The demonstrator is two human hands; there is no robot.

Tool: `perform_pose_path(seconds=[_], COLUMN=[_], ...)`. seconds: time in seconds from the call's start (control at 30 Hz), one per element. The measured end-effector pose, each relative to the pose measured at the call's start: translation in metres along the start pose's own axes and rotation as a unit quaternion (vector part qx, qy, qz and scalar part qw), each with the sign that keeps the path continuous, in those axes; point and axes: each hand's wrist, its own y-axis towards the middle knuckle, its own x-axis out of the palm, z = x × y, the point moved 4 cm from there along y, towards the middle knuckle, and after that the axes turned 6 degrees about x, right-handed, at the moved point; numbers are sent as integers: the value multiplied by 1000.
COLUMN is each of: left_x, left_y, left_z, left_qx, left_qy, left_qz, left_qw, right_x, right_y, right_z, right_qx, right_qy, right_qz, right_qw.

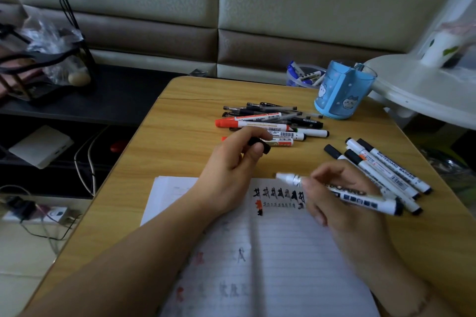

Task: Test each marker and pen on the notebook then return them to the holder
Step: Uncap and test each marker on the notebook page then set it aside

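Over the notebook [270, 252]: uncapped marker [334, 194].
My right hand [342, 195] grips it; left hand [231, 162] pinches its black cap [260, 143] at 11 o'clock.

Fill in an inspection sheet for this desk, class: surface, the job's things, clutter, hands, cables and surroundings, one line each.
Surface: wooden table, with a thin crack line near its far edge.
Job's things: open lined notebook bearing black and red test marks; blue holder at the far right; untidy pile of pens and markers; a separate group of whiteboard markers at the right.
Clutter: clear tub of blue markers behind the holder.
Hands: left hand pinches a black cap; right hand grips an uncapped marker above the page.
Cables: cords and a power strip on the floor at left.
Surroundings: padded wall, black shelf, white stand at right.
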Motion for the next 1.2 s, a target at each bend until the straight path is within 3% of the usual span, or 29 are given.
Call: perform_pose_path(seconds=[0.17, 0.63, 0.9, 1.03, 1.2], left_x=[-2, 4, 4, 3, 6], left_y=[0, 0, 1, 3, 3], left_z=[-3, 3, 5, 17, 20], left_qx=[4, 2, -1, 49, 63], left_qy=[-62, -104, -70, 9, -3], left_qz=[13, -29, -38, -34, -34], left_qw=[998, 994, 997, 998, 997], right_x=[-13, -4, 0, -1, -4], right_y=[5, 0, -2, -2, -3], right_z=[-3, -6, -10, -10, -7], right_qx=[-14, -30, -29, -18, -19], right_qy=[67, 50, 18, 26, 16], right_qz=[20, -20, -29, -29, -41], right_qw=[997, 998, 999, 999, 999])
